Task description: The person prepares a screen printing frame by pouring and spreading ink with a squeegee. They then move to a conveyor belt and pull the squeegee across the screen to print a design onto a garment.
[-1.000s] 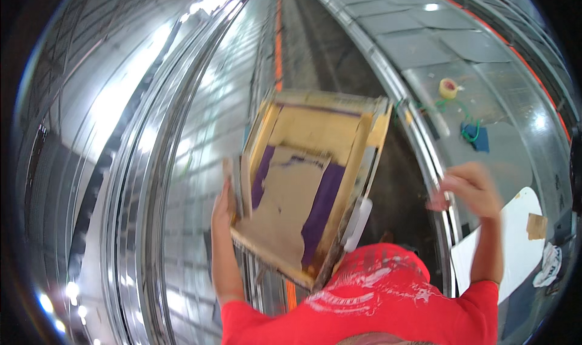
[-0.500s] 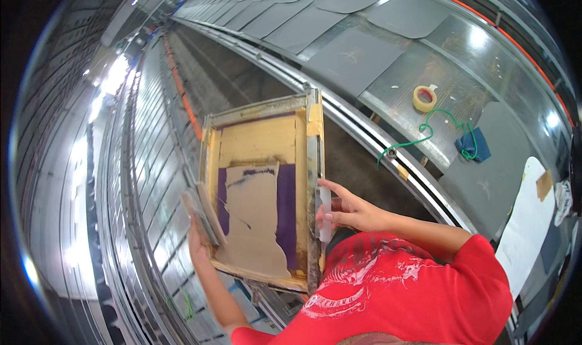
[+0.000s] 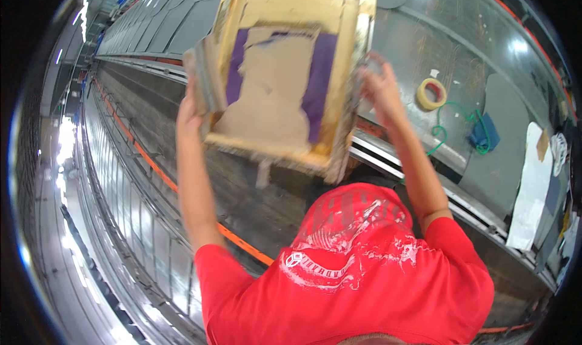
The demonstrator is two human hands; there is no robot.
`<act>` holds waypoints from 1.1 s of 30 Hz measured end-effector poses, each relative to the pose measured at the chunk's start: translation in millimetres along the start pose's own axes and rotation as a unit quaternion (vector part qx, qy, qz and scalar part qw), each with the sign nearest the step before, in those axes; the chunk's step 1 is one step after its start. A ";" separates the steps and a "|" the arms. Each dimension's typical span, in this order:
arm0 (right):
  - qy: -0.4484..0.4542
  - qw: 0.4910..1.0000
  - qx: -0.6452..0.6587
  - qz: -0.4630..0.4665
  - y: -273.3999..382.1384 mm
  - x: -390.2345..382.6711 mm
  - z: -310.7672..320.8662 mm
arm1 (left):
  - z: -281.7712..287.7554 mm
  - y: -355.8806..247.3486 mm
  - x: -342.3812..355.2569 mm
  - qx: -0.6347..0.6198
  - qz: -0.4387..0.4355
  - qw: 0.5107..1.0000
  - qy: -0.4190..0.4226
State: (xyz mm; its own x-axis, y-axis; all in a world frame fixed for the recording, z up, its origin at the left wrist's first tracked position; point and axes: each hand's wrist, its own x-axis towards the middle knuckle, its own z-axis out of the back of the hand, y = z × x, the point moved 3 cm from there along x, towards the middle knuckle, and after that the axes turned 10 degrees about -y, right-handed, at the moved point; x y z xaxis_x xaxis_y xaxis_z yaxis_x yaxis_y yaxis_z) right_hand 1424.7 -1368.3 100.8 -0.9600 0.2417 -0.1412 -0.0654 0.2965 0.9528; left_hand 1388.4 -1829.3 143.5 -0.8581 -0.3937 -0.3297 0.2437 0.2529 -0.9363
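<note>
A screen printing frame (image 3: 270,155) is held up in front of me, over the far table's edge. Beige ink (image 3: 273,96) lies in a ragged patch on its mesh, with purple areas (image 3: 323,81) showing on either side. Along the left rail leans a squeegee-like block (image 3: 208,75). My left hand (image 3: 190,105) is closed at that block and the frame's left side; its fingers are partly hidden. My right hand (image 3: 382,90) is at the right rail with fingers bent round it, somewhat blurred.
On the metal table at right lie a tape roll (image 3: 431,94), a green cord (image 3: 445,130), a blue cloth (image 3: 485,134) and a white sheet (image 3: 528,187). Grey panels (image 3: 170,23) line the far table. An orange strip (image 3: 163,174) runs along the left table.
Both hands have lifted the frame up and away from my body, toward the far table. My view has turned, and the squeegee-like block has stayed by the left rail.
</note>
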 end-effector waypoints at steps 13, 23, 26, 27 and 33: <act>-0.362 0.866 -0.296 0.179 -92.5 185.2 81.7 | -164.0 143.1 223.8 0.004 0.202 0.964 0.176; -0.421 0.822 -0.365 0.115 -136.0 153.9 56.8 | -127.6 168.7 239.6 0.023 0.225 0.960 0.167; -0.430 0.819 -0.367 0.101 -136.6 155.5 44.4 | -118.8 165.7 244.1 0.072 0.188 0.968 0.146; -0.434 0.814 -0.374 0.100 -136.0 153.7 42.0 | -115.4 160.0 246.3 0.070 0.180 0.972 0.136; -0.442 0.788 -0.425 0.054 -153.7 170.1 53.9 | -157.1 112.8 202.6 0.235 0.026 0.909 0.345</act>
State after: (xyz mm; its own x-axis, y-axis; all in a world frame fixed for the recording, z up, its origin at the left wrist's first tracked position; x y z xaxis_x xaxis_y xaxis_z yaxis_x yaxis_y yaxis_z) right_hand 1286.1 -1322.9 -84.1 -0.4319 0.8840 0.1792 -0.5152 -0.4048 0.7554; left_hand 1171.0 -1741.6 -9.9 -0.8800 0.2960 -0.3715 0.3184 -0.2129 -0.9237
